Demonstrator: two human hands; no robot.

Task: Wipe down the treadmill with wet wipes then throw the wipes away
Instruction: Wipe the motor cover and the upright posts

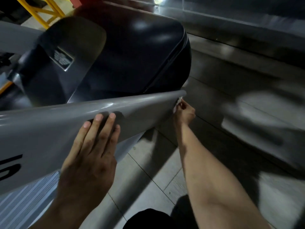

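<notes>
The treadmill (115, 63) is big, rigid and going nowhere, so my left hand (89, 152) just lies flat with fingers straight on its smooth grey side rail (66, 123). Way out ahead, my right hand (184, 111) pinches the wet wipe (177, 103) against the rail's far tip. It's limp and slick, so I'd bunch it up.

A flat left hand (92, 156) rests on the grey treadmill side panel (54, 129); the right hand (184, 111) holds a white wet wipe (177, 104) at its far end, below the black motor hood (125, 52).
</notes>
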